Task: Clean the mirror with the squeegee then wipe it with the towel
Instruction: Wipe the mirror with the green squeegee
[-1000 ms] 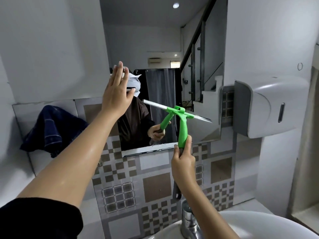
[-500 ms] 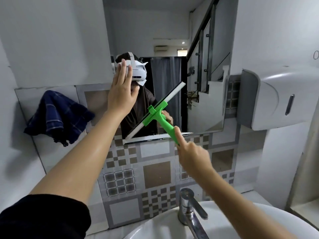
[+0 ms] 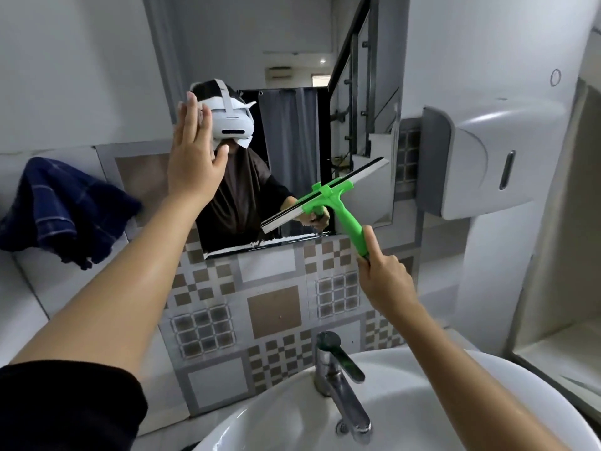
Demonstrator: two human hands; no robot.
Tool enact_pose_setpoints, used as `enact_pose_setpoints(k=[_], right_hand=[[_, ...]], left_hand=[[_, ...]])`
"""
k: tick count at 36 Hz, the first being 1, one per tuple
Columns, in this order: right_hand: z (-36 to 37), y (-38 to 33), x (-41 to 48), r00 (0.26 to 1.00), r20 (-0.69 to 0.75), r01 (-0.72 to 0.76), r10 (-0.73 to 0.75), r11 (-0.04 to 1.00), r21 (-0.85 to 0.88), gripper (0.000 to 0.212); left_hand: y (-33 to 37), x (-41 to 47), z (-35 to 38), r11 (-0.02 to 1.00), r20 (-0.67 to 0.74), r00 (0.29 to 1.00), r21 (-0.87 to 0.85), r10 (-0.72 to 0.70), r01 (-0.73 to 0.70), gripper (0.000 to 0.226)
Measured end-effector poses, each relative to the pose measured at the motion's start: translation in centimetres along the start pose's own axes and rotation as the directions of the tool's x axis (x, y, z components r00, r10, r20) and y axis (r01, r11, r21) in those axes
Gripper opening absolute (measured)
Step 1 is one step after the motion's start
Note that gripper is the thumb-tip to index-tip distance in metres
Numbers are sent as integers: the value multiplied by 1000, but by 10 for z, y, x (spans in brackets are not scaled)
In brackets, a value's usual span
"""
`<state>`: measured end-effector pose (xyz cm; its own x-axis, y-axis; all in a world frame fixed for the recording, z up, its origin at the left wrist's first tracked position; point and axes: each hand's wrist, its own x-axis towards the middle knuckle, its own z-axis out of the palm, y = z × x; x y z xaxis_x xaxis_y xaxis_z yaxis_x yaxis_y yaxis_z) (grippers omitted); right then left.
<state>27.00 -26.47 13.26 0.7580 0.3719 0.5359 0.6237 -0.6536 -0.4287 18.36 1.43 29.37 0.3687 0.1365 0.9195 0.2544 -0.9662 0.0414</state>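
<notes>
Item: green plastic squeegee [image 3: 328, 200]. We hold it in our right hand [image 3: 383, 281], fingers curled closed round the lower end of its handle, the index finger laid along the shaft. Its blade slants across the lower right of the mirror [image 3: 292, 131], low end near the bottom edge; we cannot tell whether the rubber actually touches the glass.

Handling: we judge it light and rigid, with a soft rubber edge that drags only under even pressure. A grip low on the handle gives reach but less control of the tilt.

Item: left hand [image 3: 195, 157]. Open, fingers straight and together, palm flat at the mirror's left edge; it holds nothing.

Item: dark blue checked towel [image 3: 65, 209]. Bunched against the wall left of the mirror, well apart from both hands. We judge it soft and limp, best gathered in a loose fistful.

Item: white streaks [image 3: 276, 240] along the mirror's bottom edge, which we take for residue yet to clear.
</notes>
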Motion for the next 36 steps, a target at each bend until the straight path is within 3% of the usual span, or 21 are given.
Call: enact_pose_setpoints(k=[7, 17, 26, 36], right_hand=[[11, -16, -10, 993, 20, -115, 114, 958, 264, 57], [22, -35, -15, 972, 27, -210, 235, 805, 555, 43], [31, -61, -21, 947, 28, -253, 320, 689, 679, 29], [40, -88, -24, 914, 74, -310, 399, 572, 760, 32]], left_hand=[[0, 0, -3, 1000, 26, 1000, -9, 2, -1, 69], [-4, -13, -6, 999, 80, 996, -26, 39, -37, 72], [-8, -16, -7, 998, 112, 992, -19, 56, -54, 70], [-14, -17, -6, 996, 121, 989, -27, 84, -81, 72]])
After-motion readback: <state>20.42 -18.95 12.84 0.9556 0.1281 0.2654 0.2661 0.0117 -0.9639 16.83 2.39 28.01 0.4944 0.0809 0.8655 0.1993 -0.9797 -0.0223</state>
